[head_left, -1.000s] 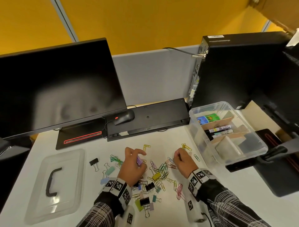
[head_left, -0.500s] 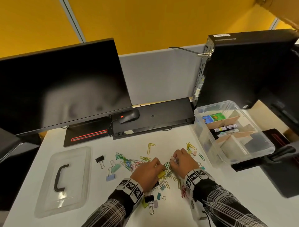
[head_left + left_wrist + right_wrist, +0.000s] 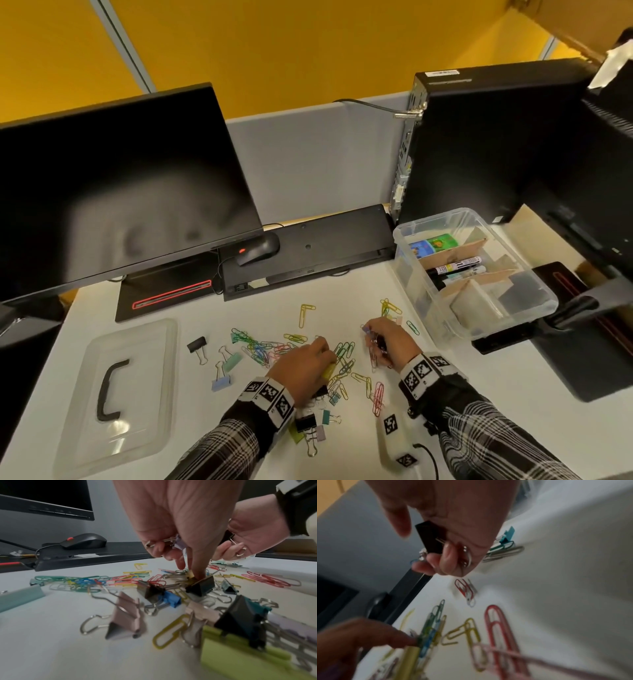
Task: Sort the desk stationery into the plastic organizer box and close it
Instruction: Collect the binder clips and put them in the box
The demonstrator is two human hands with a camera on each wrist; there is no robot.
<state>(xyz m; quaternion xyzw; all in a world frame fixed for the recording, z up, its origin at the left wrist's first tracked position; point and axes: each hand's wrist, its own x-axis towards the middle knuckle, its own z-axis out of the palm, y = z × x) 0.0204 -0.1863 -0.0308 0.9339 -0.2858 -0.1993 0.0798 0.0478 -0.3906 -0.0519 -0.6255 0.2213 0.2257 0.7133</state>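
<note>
Table (image 3: 164,308): lid (image 3: 116,397) left; clips (image 3: 308,356) ctr, before keyboard (image 3: 308,253); organizer box (image 3: 472,274) right; monitor (image 3: 116,185) behind lid.

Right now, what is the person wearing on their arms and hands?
Both arms are in black-and-white plaid sleeves. Each wrist has a white band printed with black square code markings, just behind the bare left hand and right hand. A white block with the same markings and a black cable hangs below the right wrist.
</note>
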